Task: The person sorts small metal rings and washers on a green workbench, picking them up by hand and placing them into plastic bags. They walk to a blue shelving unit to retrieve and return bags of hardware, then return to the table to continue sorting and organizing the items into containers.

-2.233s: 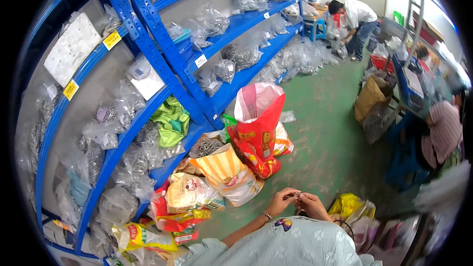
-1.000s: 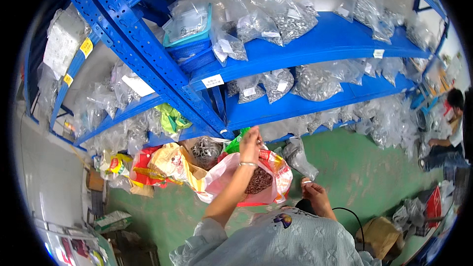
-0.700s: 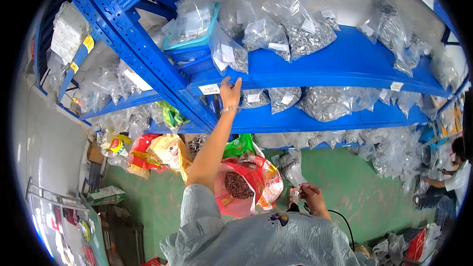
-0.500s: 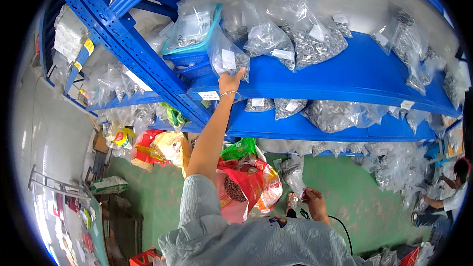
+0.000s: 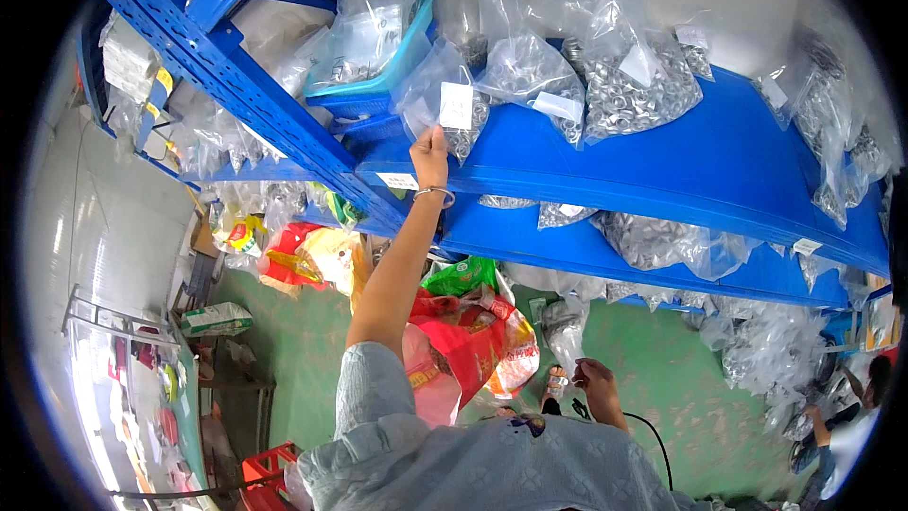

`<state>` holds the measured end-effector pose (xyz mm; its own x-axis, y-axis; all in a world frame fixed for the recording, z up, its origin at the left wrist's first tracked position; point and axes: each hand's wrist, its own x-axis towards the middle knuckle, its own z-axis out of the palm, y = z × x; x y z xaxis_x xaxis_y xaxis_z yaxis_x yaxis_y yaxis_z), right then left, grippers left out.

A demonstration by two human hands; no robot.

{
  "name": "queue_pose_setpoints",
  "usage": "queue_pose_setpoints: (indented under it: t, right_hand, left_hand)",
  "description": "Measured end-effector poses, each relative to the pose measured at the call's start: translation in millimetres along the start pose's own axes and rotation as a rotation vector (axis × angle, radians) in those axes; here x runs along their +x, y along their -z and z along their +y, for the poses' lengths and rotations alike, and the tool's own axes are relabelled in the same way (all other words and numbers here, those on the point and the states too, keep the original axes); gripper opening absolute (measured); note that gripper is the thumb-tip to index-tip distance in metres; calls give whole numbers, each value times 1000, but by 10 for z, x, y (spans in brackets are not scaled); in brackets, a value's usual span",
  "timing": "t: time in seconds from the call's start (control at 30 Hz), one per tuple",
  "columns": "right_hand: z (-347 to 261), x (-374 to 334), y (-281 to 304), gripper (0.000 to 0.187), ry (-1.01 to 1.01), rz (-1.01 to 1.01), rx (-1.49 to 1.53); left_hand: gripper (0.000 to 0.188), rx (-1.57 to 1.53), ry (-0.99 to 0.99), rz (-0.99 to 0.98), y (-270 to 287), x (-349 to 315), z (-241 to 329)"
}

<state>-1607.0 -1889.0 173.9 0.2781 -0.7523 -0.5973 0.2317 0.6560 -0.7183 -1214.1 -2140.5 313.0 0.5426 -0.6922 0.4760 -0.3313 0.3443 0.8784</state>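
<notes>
My left hand [image 5: 430,157] reaches up to the front of the upper blue shelf [image 5: 586,175]. Its fingers are closed at the lower left corner of a white label on a clear plastic bag [image 5: 464,140] holding small metal parts. The bag sits upright at the shelf's front edge, beside a light blue basket [image 5: 378,80]. Lower down, my right hand [image 5: 600,390] is closed near my body. A gathered clear plastic bag [image 5: 567,326] with greyish contents runs to its fingertips; exactly how the fingers grip it is too small to tell.
More bags of metal rings [image 5: 632,85] stand along the shelf, others on the tier below. A blue upright post [image 5: 227,66] rises at left. Red printed sacks [image 5: 463,345] stand on the green floor. Another person [image 5: 846,435] is at the far right. A black cable [image 5: 657,431] loops beside me.
My left fingers have closed in at the bag's label, the thumb no longer spread. The bag's label now faces me more squarely. My right hand stays nearly the same; the view has shifted slightly.
</notes>
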Motion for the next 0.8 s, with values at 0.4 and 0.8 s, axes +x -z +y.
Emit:
queue_pose_setpoints:
  t: [0.4,0.8]
  right_hand:
    - [57,203,122,18,-69,-29,-19]
    - [42,257,123,20,-67,-60,-15]
  left_hand:
    - [21,-480,328,-123,223,-104,333]
    - [23,-267,194,12,17,162,272]
